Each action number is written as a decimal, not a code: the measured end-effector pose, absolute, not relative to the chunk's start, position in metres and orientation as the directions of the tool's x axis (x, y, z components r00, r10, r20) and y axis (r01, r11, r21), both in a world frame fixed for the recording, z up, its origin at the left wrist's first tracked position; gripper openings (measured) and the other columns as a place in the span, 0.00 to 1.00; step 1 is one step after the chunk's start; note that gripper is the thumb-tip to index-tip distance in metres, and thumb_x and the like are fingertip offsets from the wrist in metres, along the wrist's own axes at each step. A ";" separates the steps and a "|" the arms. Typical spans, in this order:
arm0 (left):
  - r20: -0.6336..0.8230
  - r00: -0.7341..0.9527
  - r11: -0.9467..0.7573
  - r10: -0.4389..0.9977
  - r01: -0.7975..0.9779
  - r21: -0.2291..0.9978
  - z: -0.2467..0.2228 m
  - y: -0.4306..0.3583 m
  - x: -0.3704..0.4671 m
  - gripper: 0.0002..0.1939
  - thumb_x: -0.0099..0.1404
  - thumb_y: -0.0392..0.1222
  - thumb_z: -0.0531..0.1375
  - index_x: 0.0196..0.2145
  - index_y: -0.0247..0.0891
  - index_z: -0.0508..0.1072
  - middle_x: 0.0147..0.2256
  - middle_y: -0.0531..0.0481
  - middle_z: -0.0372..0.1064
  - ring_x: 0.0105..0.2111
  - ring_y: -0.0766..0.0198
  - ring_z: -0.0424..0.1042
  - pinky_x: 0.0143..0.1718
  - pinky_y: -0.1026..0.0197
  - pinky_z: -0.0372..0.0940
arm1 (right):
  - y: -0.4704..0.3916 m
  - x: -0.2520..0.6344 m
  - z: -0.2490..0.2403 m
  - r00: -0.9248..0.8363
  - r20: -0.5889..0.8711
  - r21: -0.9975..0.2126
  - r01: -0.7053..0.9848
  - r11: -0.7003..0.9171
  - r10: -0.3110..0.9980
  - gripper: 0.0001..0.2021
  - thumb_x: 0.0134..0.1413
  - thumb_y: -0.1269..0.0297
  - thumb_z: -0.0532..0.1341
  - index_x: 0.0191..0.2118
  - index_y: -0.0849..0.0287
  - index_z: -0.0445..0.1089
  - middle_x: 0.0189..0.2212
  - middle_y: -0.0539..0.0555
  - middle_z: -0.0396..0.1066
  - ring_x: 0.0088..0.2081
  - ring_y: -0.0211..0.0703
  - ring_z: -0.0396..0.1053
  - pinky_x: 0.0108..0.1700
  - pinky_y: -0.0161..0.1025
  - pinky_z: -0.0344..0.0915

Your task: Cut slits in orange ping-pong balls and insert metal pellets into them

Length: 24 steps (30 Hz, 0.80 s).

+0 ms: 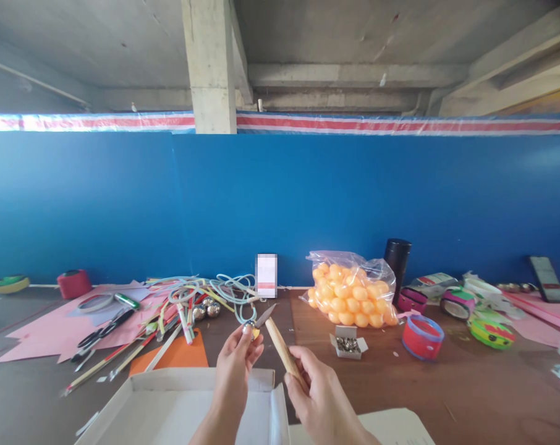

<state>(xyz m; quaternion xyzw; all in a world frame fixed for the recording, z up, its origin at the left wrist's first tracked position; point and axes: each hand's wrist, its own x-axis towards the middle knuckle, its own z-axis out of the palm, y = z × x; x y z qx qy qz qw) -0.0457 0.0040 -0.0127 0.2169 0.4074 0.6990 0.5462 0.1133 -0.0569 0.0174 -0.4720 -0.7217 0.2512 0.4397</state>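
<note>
My left hand (237,355) is closed, pinching a small shiny metal ball (255,334) between thumb and fingers. Part of the ball is hidden behind the fingertips, and a yellow patch shows on its side. In my right hand (314,389) is a pale wooden handle (282,347) of a knife, with the fingers wrapped around its lower end. The dark pointed blade (265,316) lies by the handle's upper end, right at the ball; whether it touches cannot be told. Both hands are above the front of the table, over a white open box (169,405).
Shiny metal balls (207,308) lie beside tangled pale tubing (233,289). Scissors (99,335) rest on pink paper (39,337) at left. A bag of orange balls (352,296) stands behind a small box of metal pieces (348,343). Rolls of tape (423,337) sit at right.
</note>
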 end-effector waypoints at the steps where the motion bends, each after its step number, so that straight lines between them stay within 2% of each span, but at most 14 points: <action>1: -0.144 -0.311 -0.070 0.940 -0.586 0.807 -0.013 0.004 -0.046 0.15 0.52 0.40 0.64 0.38 0.34 0.70 0.34 0.45 0.71 0.34 0.62 0.74 0.38 0.60 0.68 | -0.057 0.113 0.017 -0.168 0.402 -0.772 0.467 0.432 0.900 0.11 0.52 0.68 0.53 0.43 0.58 0.64 0.25 0.49 0.68 0.24 0.37 0.65 0.26 0.30 0.61; 6: -0.139 -0.309 -0.072 0.941 -0.585 0.808 -0.016 0.006 -0.046 0.16 0.52 0.41 0.64 0.38 0.35 0.70 0.38 0.44 0.70 0.35 0.62 0.73 0.38 0.60 0.68 | -0.057 0.114 0.019 -0.139 0.401 -0.781 0.464 0.417 0.905 0.12 0.53 0.67 0.53 0.44 0.58 0.63 0.26 0.49 0.69 0.26 0.38 0.67 0.26 0.30 0.61; 11: -0.129 -0.321 -0.087 0.938 -0.581 0.809 -0.015 0.005 -0.046 0.15 0.52 0.40 0.64 0.37 0.34 0.70 0.36 0.45 0.70 0.34 0.63 0.73 0.38 0.60 0.68 | -0.056 0.114 0.017 -0.166 0.422 -0.753 0.483 0.446 0.892 0.11 0.52 0.69 0.53 0.42 0.58 0.64 0.24 0.48 0.67 0.24 0.36 0.63 0.26 0.29 0.60; 19: -0.107 -0.333 -0.115 0.937 -0.582 0.805 -0.014 0.006 -0.045 0.14 0.52 0.39 0.64 0.36 0.33 0.71 0.33 0.46 0.70 0.33 0.64 0.73 0.40 0.59 0.68 | -0.056 0.114 0.016 -0.187 0.421 -0.737 0.500 0.455 0.887 0.12 0.52 0.71 0.53 0.44 0.57 0.63 0.26 0.48 0.68 0.25 0.37 0.65 0.29 0.30 0.61; 24: -0.101 -0.339 -0.132 0.935 -0.599 0.790 -0.015 0.006 -0.045 0.12 0.52 0.38 0.64 0.36 0.33 0.71 0.35 0.45 0.71 0.33 0.63 0.74 0.42 0.57 0.68 | -0.056 0.114 0.016 -0.161 0.422 -0.754 0.484 0.444 0.892 0.12 0.52 0.70 0.53 0.44 0.57 0.62 0.26 0.49 0.69 0.26 0.38 0.66 0.27 0.30 0.61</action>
